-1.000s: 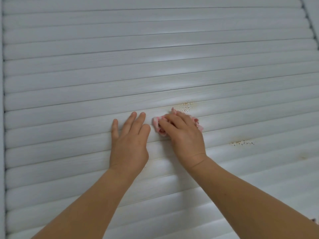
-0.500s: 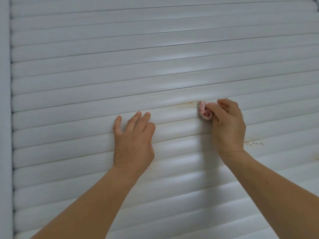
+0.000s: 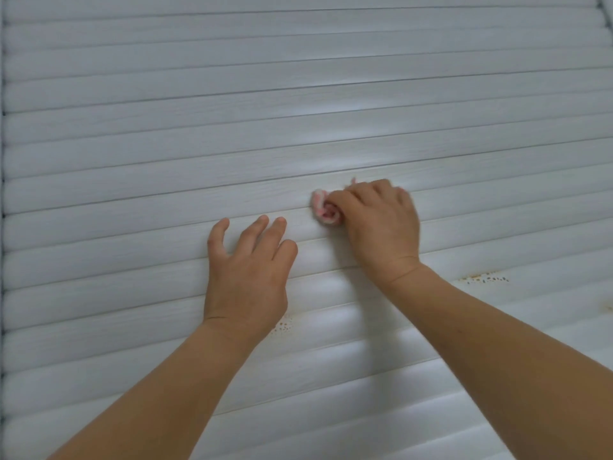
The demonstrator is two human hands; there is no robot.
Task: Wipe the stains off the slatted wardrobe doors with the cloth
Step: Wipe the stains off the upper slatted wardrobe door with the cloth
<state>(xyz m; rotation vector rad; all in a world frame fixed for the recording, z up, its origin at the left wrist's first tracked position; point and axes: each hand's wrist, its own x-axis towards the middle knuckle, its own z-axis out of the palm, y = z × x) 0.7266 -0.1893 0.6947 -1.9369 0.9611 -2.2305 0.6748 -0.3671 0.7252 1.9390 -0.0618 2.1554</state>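
Both forearms reached up and forward from the bottom of the view, and both hands were on the white slatted wardrobe door (image 3: 331, 104). The left hand (image 3: 247, 273) was spread out flat against the slats, fingers straight and slightly fanned, thumb angled off to the side, gripping nothing and just resting there with its wrist low. The right hand (image 3: 381, 224) was higher and just to the right of it, knuckles up, fingers curled tight around a bunched pink-and-white cloth (image 3: 324, 209). The cloth poked out on the thumb side of that fist and was pressed against a slat, close to the left hand's fingertips but apart from them. The right hand's edges looked a little smeared in the frame.

Stains showed too. A speckled brownish stain patch (image 3: 485, 279) sat on a slat to the right of the right wrist, well apart from the cloth. A second speckled patch (image 3: 282, 326) peeked out just beside the left wrist, on its right side, lower down the door. A faint mark (image 3: 608, 306) sat at the far right edge, too small to make out clearly. The door's dark vertical edge (image 3: 2, 161) ran down the left side of the view.
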